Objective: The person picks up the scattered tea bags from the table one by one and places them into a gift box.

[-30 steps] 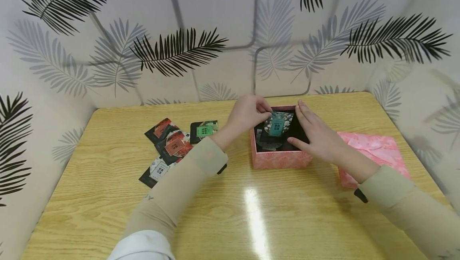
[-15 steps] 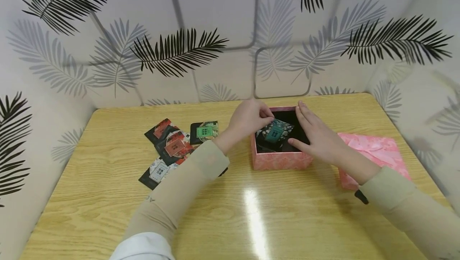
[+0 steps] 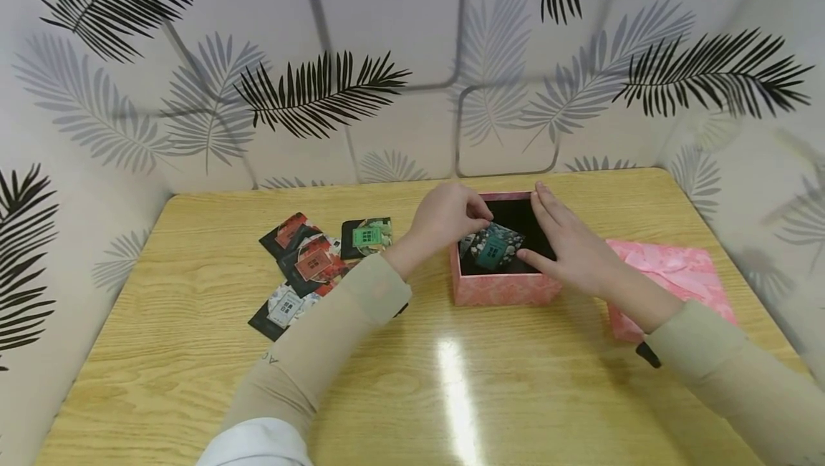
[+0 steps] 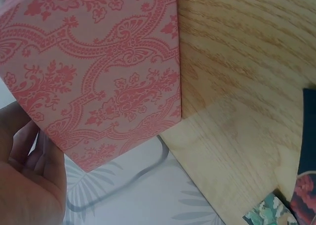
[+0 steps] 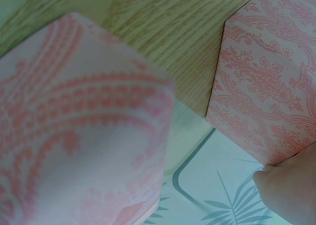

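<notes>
In the head view my left hand pinches the upper left corner of a dark sachet with a teal label. That sachet lies tilted inside the open pink patterned box, and part of another sachet shows at its left. My right hand rests along the box's right rim with straight fingers, its thumb reaching over the opening near the sachet. The left wrist view has my left hand behind the pink box wall. In the right wrist view, my right hand touches the box.
The pink lid with a bow lies right of the box, under my right forearm. Left of the box are a green-labelled sachet, red-labelled sachets and a white-labelled one. A leaf-patterned backdrop stands behind the wooden table.
My left hand has moved down slightly, bringing the teal-labelled sachet lower into the box and turning it to a slant. My right hand has stayed at the rim.
</notes>
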{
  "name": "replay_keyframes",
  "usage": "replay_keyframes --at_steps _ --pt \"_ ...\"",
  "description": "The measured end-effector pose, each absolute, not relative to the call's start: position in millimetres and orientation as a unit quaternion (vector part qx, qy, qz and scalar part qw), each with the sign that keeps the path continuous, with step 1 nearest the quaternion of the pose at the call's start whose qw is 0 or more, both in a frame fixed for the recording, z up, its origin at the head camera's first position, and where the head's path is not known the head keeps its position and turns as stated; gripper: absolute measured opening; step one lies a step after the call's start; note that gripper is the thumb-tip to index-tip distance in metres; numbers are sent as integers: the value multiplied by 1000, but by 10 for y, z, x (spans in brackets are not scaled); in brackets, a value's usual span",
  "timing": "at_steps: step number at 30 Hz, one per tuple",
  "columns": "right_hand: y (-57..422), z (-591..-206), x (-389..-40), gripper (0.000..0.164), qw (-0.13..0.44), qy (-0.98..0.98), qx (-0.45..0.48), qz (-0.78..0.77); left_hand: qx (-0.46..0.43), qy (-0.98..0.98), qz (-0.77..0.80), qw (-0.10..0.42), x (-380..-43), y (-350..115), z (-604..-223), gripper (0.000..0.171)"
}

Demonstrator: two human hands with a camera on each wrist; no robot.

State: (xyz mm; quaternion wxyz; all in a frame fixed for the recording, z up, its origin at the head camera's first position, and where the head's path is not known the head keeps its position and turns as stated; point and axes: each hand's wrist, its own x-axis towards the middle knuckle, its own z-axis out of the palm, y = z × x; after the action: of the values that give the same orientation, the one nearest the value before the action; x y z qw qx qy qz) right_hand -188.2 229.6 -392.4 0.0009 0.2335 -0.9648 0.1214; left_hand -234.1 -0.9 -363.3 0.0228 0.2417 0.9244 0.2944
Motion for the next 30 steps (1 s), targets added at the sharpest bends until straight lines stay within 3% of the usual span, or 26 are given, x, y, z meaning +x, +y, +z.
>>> replay_keyframes --at_steps 11,30 --pt "2290 -3912 -1872 91 -3 -965 231 125 238 917 313 62 -2378 -47 -3631 8" --pt "2281 -3931 -1889 91 2 -963 235 130 281 913 294 41 -2348 -148 -3599 10"
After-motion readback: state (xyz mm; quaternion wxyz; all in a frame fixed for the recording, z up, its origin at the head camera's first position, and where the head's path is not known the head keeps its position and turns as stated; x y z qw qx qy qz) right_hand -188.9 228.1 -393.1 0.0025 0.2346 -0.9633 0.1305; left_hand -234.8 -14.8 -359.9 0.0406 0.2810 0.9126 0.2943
